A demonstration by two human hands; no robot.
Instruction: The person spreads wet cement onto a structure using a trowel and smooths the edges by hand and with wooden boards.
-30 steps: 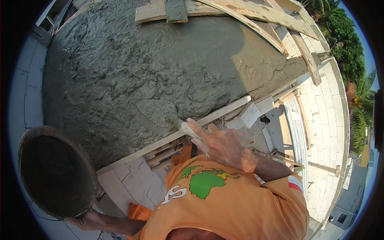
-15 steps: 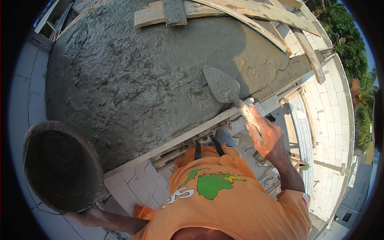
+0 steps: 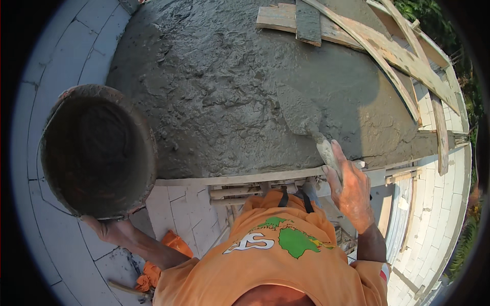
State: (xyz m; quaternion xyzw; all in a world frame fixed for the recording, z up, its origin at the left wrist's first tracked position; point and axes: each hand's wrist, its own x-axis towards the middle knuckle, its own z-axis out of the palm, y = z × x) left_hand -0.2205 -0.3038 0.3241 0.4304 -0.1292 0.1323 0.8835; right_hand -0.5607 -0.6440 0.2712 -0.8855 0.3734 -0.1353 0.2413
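My right hand (image 3: 351,191) is closed round the pale handle of a trowel (image 3: 300,111), whose mortar-coated blade lies on the wet grey cement surface (image 3: 214,81) near the middle. A wooden edge board (image 3: 240,177) runs along the near side of the cement, just above my orange shirt. My left hand (image 3: 112,229) grips a round, mortar-caked bucket (image 3: 97,155) at its lower part. The bucket is tilted with its mouth up toward the camera and its inside dark grey. It hangs at the left, over the corner of the cement.
Crossed planks (image 3: 388,56) lie on the cement at upper right, one coated grey. Pale block walls (image 3: 66,61) stand on both sides. Below the board are wooden battens (image 3: 235,193). An orange crumpled material (image 3: 173,245) lies at lower left. Trees (image 3: 429,15) show beyond the right wall.
The view has turned. My trowel moved rightward along the cement, and now its blade lies flat in it. My left hand has raised the bucket higher and slightly inward.
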